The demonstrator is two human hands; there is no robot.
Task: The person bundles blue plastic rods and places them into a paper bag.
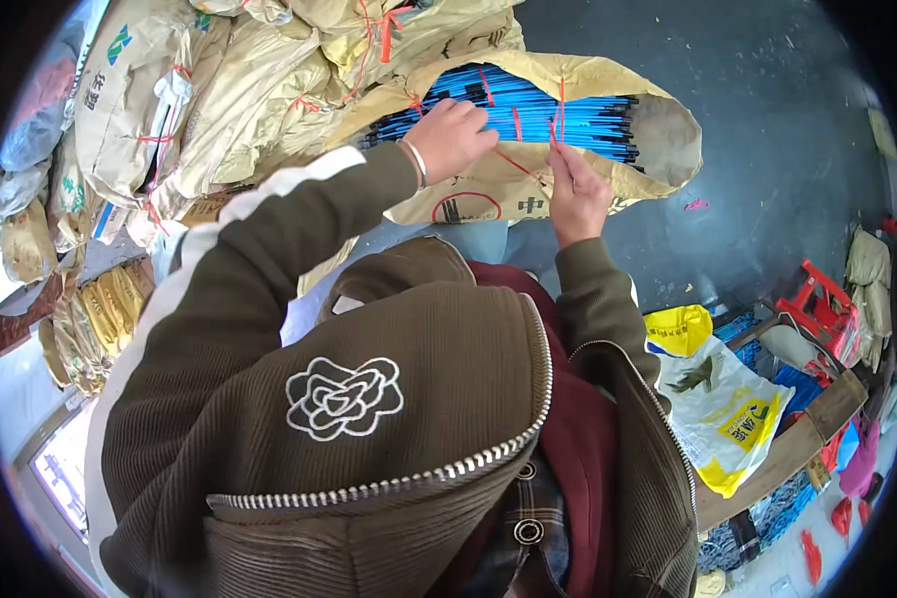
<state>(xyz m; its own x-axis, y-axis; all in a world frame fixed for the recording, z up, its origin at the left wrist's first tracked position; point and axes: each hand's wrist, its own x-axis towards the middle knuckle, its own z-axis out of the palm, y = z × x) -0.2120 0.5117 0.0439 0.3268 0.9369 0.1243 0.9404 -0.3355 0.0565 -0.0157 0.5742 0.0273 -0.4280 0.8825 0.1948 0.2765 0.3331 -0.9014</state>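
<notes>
A brown woven-look sack (668, 130) lies on the floor with its side gaping. Inside is a thick bundle of thin blue rods (533, 92) with black ends, banded in places by red ties. My left hand (450, 140) is closed over the sack's near edge, fingers pinched on a red string (518, 166) that slants toward my other hand. To its right, my right hand (580, 194) grips the string too, and a short length stands up from its fingertips against the rods. Inside both grips the string is hidden.
Tied, filled sacks (254, 110) are piled at the far left. To my right, a white and yellow plastic bag (723, 399) lies by a wooden board (817, 419), with more blue rods and a red plastic frame (817, 309). Dark floor (747, 199) stretches beyond the sack.
</notes>
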